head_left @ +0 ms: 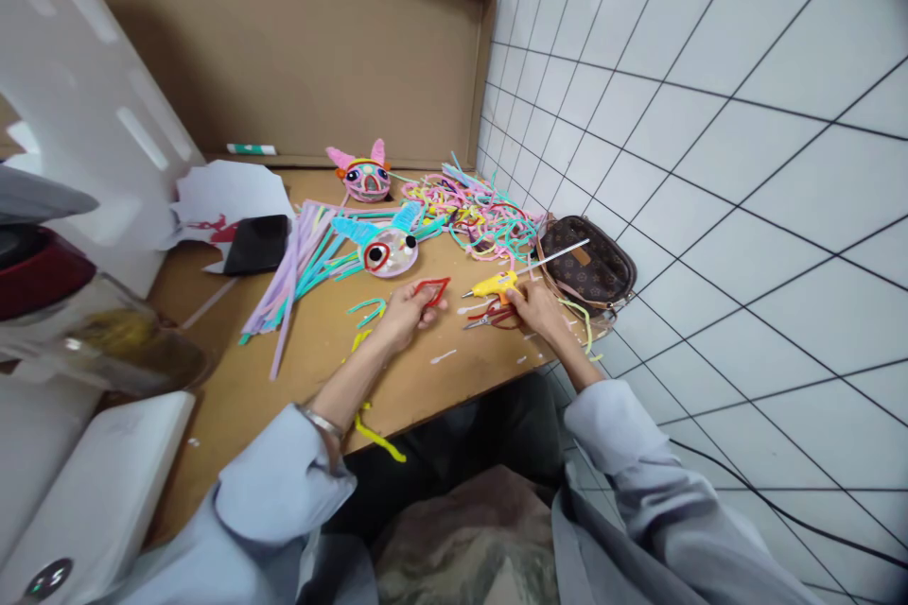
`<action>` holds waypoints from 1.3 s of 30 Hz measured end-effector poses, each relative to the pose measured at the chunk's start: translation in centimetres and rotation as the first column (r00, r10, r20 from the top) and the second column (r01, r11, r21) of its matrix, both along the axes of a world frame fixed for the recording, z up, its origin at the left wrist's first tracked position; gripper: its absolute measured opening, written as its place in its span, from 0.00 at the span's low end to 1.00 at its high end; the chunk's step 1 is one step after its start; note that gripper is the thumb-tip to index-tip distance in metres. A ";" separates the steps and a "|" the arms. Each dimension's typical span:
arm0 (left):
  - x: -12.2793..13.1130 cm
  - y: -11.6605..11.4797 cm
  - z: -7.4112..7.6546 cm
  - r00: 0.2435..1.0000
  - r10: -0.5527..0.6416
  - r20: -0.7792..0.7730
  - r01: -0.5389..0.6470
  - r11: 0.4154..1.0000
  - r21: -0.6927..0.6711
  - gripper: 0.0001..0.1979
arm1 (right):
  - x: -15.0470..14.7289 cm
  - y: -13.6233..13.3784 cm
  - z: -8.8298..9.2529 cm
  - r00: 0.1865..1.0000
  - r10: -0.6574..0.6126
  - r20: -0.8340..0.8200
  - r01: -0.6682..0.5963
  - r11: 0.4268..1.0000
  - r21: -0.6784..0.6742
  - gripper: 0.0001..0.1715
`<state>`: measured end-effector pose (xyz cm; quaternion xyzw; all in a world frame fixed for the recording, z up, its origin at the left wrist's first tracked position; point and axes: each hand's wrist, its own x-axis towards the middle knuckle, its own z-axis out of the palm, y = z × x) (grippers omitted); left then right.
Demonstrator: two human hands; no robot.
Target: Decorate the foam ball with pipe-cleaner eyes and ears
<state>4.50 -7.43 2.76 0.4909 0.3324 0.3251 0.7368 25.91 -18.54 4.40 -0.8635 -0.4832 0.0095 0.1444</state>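
My left hand [406, 312] is closed on a red pipe cleaner bent into a pointed loop [432, 288], just above the brown table [319, 350]. My right hand [535, 310] is wrapped round the handle of a yellow glue gun [493, 284], whose nozzle points left toward the loop. Red-handled scissors [489, 315] lie under that hand. A flat craft face with a big eye and blue ears [387, 250] lies just beyond my hands. A pink-eared craft head [365, 175] stands further back.
A tangle of coloured pipe cleaners [475, 208] lies at the back right, and a bundle of straight ones [298, 269] lies to the left. A brown patterned pouch [592, 265] sits at the right edge. A black phone [256, 244] rests on white paper [227, 194]. Cardboard stands behind.
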 end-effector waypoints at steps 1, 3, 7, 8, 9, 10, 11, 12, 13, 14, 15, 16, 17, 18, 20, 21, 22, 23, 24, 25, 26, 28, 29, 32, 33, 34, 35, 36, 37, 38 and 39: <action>0.0 0.0 0.0 1.000 -0.016 0.008 0.016 0.999 -0.032 0.13 | -0.2 0.5 -0.3 1.000 -0.018 0.000 0.018 1.000 -0.022 0.23; 0.0 0.0 0.1 0.999 -0.044 0.030 0.046 0.996 -0.070 0.12 | -0.6 1.3 -0.7 0.997 -0.077 -0.004 0.076 0.994 -0.073 0.29; -0.4 0.4 0.4 0.994 -0.064 0.085 0.076 0.986 -0.147 0.10 | -0.9 2.4 -0.7 0.985 -0.164 -0.051 0.158 0.982 -0.107 0.28; -0.5 0.5 0.5 0.993 -0.062 0.095 0.078 0.983 -0.165 0.10 | -0.9 2.4 -0.6 0.984 -0.168 -0.060 0.161 0.982 -0.101 0.27; -0.6 0.6 0.6 0.993 -0.059 0.103 0.077 0.981 -0.180 0.09 | -0.9 2.4 -0.5 0.984 -0.168 -0.065 0.161 0.982 -0.094 0.26; -0.6 0.7 0.7 0.993 -0.051 0.106 0.071 0.979 -0.193 0.09 | -1.0 2.3 -0.3 0.983 -0.169 -0.065 0.164 0.983 -0.082 0.26; -0.7 0.8 0.9 0.994 -0.039 0.106 0.060 0.978 -0.202 0.08 | -1.1 2.2 -0.1 0.983 -0.173 -0.063 0.169 0.984 -0.062 0.27; -0.8 0.9 1.0 0.994 -0.023 0.103 0.044 0.978 -0.206 0.08 | -1.3 2.0 0.2 0.983 -0.177 -0.059 0.175 0.984 -0.031 0.28; -0.8 0.9 1.2 0.995 -0.002 0.097 0.021 0.979 -0.202 0.07 | -1.5 1.9 0.5 0.982 -0.181 -0.050 0.181 0.983 0.009 0.28; -0.8 0.9 1.3 0.996 0.024 0.088 -0.007 0.981 -0.191 0.06 | -1.7 1.8 0.8 0.982 -0.186 -0.039 0.188 0.981 0.050 0.29; -0.8 1.0 1.4 0.995 0.051 0.081 -0.036 0.984 -0.176 0.05 | -2.0 1.7 1.1 0.981 -0.193 -0.029 0.194 0.977 0.088 0.30; -0.8 1.0 1.5 0.994 0.084 0.074 -0.072 0.985 -0.154 0.04 | -2.3 1.7 1.5 0.979 -0.201 -0.020 0.202 0.972 0.119 0.31; -0.8 1.1 1.6 0.991 0.116 0.071 -0.107 0.986 -0.130 0.04 | -2.5 1.6 1.9 0.978 -0.209 -0.015 0.209 0.967 0.144 0.32; -0.8 1.2 1.6 0.987 0.147 0.070 -0.139 0.985 -0.101 0.04 | -2.8 1.6 2.2 0.978 -0.208 -0.011 0.207 0.965 0.162 0.33; -0.8 1.3 1.7 0.981 0.180 0.073 -0.177 0.983 -0.041 0.03 | -3.2 1.4 2.8 0.982 -0.191 0.009 0.186 0.965 0.187 0.34; -0.8 1.4 1.6 0.981 0.181 0.074 -0.181 0.983 -0.014 0.04 | -3.3 1.4 3.0 0.985 -0.173 0.028 0.164 0.966 0.199 0.33; -0.8 1.4 1.6 0.982 0.175 0.074 -0.176 0.984 0.008 0.04 | -3.5 1.3 3.2 0.986 -0.159 0.051 0.144 0.966 0.215 0.32; -0.8 1.4 1.6 0.984 0.164 0.074 -0.166 0.986 0.019 0.05 | -3.6 1.2 3.3 0.986 -0.149 0.075 0.127 0.963 0.237 0.30; -0.8 1.4 1.5 0.985 0.156 0.073 -0.158 0.987 0.024 0.05 | -3.8 1.2 3.4 0.985 -0.139 0.098 0.108 0.958 0.264 0.29; -0.9 1.4 1.5 0.986 0.149 0.073 -0.151 0.988 0.026 0.05 | -3.9 1.2 3.5 0.985 -0.128 0.118 0.088 0.952 0.293 0.28; -0.9 1.4 1.5 0.987 0.141 0.073 -0.143 0.989 0.026 0.05 | -4.1 1.2 3.6 0.984 -0.115 0.134 0.068 0.946 0.317 0.27; -0.9 1.3 1.4 0.989 0.124 0.074 -0.126 0.992 0.026 0.05 | -4.3 1.2 3.7 0.983 -0.098 0.152 0.041 0.938 0.343 0.25; -0.9 1.3 1.4 0.990 0.115 0.077 -0.118 0.993 0.027 0.05 | -4.4 1.3 3.8 0.983 -0.092 0.156 0.034 0.938 0.344 0.23; -0.9 1.2 1.3 0.992 0.094 0.088 -0.098 0.995 0.033 0.06 | -4.6 1.4 3.9 0.983 -0.082 0.166 0.024 0.945 0.327 0.21; -0.8 1.2 1.3 0.992 0.086 0.090 -0.089 0.995 0.034 0.07 | -4.6 1.5 4.0 0.982 -0.074 0.172 0.015 0.948 0.319 0.21; -0.8 1.2 1.3 0.993 0.079 0.090 -0.082 0.996 0.036 0.07 | -4.7 1.5 4.0 0.982 -0.066 0.179 0.007 0.950 0.312 0.21; -0.8 1.1 1.3 0.993 0.071 0.090 -0.075 0.997 0.037 0.07 | -4.7 1.5 4.0 0.981 -0.059 0.186 0.000 0.953 0.305 0.20; -0.8 1.1 1.2 0.994 0.067 0.090 -0.070 0.997 0.038 0.07 | -4.7 1.5 4.0 0.980 -0.056 0.192 -0.004 0.955 0.298 0.20; -0.8 1.1 1.2 0.994 0.065 0.089 -0.068 0.997 0.040 0.07 | -4.7 1.5 4.1 0.979 -0.055 0.195 -0.004 0.957 0.291 0.20; -0.7 1.1 1.2 0.994 0.064 0.089 -0.068 0.997 0.042 0.07 | -4.7 1.5 4.1 0.979 -0.057 0.196 -0.002 0.958 0.286 0.20; -0.7 1.1 1.2 0.994 0.065 0.089 -0.069 0.997 0.044 0.07 | -4.7 1.6 4.1 0.979 -0.058 0.197 0.001 0.960 0.281 0.19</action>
